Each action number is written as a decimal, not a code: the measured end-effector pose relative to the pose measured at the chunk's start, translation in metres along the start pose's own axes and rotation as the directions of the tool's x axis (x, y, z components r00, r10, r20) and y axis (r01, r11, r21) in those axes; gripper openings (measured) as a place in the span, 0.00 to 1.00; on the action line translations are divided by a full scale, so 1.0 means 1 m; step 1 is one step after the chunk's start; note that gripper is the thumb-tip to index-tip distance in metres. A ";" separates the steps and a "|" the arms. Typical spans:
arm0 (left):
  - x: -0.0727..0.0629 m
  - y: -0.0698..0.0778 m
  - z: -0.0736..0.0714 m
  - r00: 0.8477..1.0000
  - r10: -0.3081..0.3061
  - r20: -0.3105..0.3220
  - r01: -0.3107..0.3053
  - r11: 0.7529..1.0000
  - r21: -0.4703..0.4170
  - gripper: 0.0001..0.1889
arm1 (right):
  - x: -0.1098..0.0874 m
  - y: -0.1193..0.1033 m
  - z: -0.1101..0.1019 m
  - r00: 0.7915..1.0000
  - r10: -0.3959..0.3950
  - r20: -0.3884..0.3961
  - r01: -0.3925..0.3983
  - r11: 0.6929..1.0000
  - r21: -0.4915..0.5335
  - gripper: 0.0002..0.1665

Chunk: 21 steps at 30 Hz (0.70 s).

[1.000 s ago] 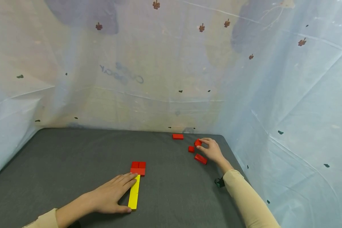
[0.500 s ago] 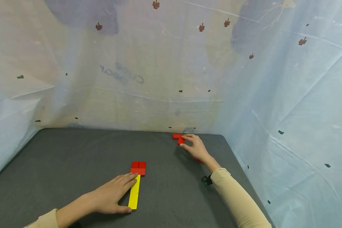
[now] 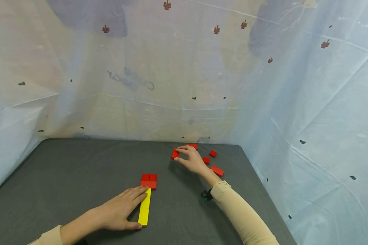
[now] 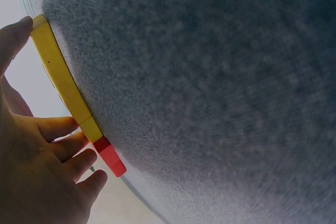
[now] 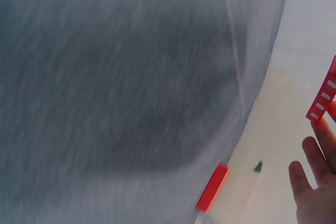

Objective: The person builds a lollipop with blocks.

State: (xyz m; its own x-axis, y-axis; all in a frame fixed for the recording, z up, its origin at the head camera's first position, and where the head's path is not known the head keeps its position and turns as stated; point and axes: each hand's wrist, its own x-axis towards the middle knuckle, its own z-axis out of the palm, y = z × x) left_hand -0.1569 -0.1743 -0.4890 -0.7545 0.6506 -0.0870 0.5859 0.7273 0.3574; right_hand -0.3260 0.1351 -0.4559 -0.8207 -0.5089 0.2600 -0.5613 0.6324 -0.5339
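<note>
My left hand (image 3: 119, 207) rests beside a long yellow block (image 3: 144, 209) on the dark table. Its thumb touches the near end, while its fairly straight fingers lie along the far part. Red blocks (image 3: 149, 182) sit against the far end of the yellow block: two small squares side by side and a flat rectangle. In the left wrist view the yellow block (image 4: 65, 77) shows a cross line near the red end. My right hand (image 3: 191, 160) pinches a red rectangular block (image 3: 175, 153) between thumb and fingers, above the table. White bars mark one face of that red block (image 5: 324, 95).
Loose red pieces lie at the back right: a rectangle (image 3: 192, 146) by the far edge, partly behind my right hand, two small cubes (image 3: 213, 153) and another rectangle (image 3: 217, 170). Translucent patterned sheeting (image 3: 178, 85) hangs around the dark table (image 3: 79, 170).
My right hand has carried the red block leftward from the loose pieces at the back right, uncovering the small cubes. My left hand stays at the yellow block.
</note>
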 end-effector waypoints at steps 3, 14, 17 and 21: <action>0.001 0.000 0.000 1.000 -0.007 0.002 0.007 1.000 0.000 0.56 | 0.003 -0.008 0.009 1.000 -0.001 0.016 0.001 1.000 0.017 0.30; 0.002 0.001 0.000 1.000 -0.014 0.006 0.014 1.000 -0.001 0.56 | 0.009 -0.029 0.046 0.998 -0.031 0.050 0.028 0.998 0.060 0.29; 0.002 0.001 0.000 1.000 -0.013 0.007 0.013 1.000 0.001 0.56 | 0.011 -0.034 0.057 0.997 -0.034 0.066 0.031 0.998 0.052 0.29; 0.002 -0.001 0.002 1.000 -0.004 0.003 0.004 1.000 0.005 0.56 | 0.013 -0.043 0.068 0.995 -0.043 0.094 0.039 0.998 0.040 0.29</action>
State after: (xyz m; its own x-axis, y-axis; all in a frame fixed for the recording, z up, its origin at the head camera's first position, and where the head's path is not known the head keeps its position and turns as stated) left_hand -0.1586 -0.1735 -0.4911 -0.7557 0.6486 -0.0908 0.5848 0.7307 0.3524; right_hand -0.3054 0.0617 -0.4844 -0.7822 -0.5881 0.2057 -0.5881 0.5879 -0.5555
